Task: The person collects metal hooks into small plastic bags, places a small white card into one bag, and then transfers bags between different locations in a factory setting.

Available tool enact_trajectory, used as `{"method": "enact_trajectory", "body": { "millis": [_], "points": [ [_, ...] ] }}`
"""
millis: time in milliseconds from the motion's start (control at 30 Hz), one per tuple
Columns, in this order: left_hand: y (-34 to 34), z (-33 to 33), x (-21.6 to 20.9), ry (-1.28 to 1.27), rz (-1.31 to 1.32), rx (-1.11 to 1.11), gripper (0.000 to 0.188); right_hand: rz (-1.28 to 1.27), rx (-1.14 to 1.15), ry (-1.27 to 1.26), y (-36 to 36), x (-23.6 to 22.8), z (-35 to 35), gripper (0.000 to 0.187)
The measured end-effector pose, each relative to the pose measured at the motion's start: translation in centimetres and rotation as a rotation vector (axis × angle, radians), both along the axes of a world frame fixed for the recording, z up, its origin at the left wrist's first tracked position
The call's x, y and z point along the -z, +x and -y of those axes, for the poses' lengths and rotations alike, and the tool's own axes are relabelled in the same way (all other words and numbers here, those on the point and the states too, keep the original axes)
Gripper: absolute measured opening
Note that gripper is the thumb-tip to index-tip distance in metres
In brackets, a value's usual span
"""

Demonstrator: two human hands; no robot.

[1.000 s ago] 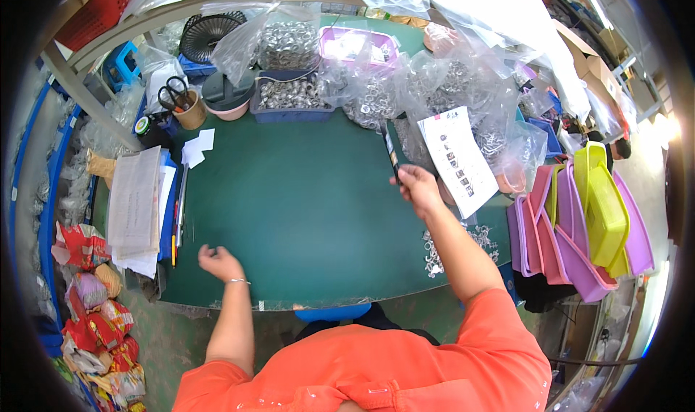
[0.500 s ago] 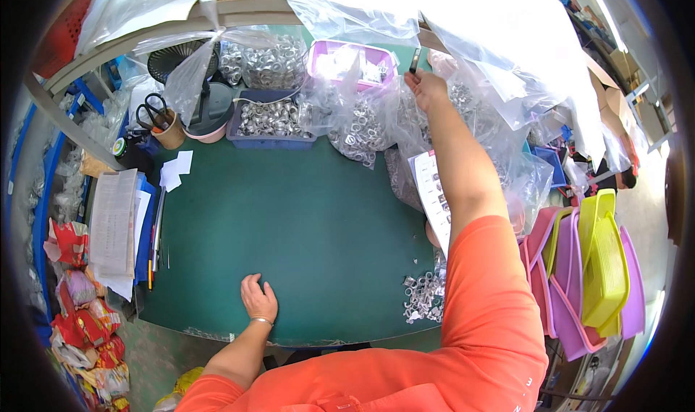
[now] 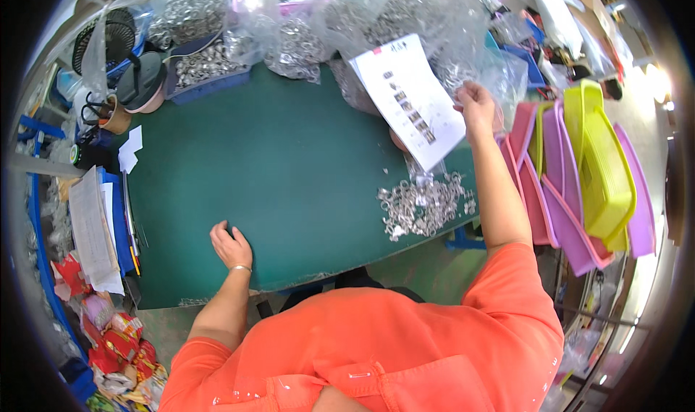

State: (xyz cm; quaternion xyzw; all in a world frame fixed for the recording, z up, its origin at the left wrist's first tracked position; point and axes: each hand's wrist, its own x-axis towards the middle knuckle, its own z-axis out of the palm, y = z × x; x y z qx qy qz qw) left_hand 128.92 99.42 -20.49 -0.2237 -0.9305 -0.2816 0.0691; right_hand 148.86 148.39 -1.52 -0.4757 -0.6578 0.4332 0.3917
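Note:
My left hand (image 3: 232,248) lies near the front edge of the green tabletop (image 3: 275,166), fingers out and thumb apart, holding nothing. A bracelet circles that wrist. Out to the right, my right hand (image 3: 476,109) is raised beside the right edge of a white printed sheet (image 3: 394,86); its fingers are curled together, and what they may hold cannot be made out. The sheet leans at a slant and carries a column of small pictures. Below it, a loose pile of small silvery metal parts (image 3: 423,208) sits at the table's right front.
Clear bags of metal parts (image 3: 297,46) line the back, beside a blue bin (image 3: 210,68) of parts and a pink basket (image 3: 289,5). Scissors (image 3: 98,109) stand in a cup at left, above papers (image 3: 94,227). Yellow-green, purple and pink trays (image 3: 597,166) hang at right.
My right hand has come back from the far bags to the sheet's right side. The small dark object at its fingers before no longer shows. The view has shifted; my left hand stays resting.

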Motion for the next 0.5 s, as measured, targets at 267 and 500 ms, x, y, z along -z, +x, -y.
{"method": "enact_trajectory", "body": {
  "millis": [267, 500],
  "points": [
    [-0.7, -0.2, 0.7, -0.021, -0.016, -0.015, 0.025, -0.325, 0.150, -0.971, 7.7, 11.6, 3.1, 0.038],
    [-0.2, -1.6, 0.7, -0.044, 0.058, -0.320, 0.025, -0.121, 0.048, -0.901, 5.6, 8.4, 6.2, 0.028]
  ]
}}
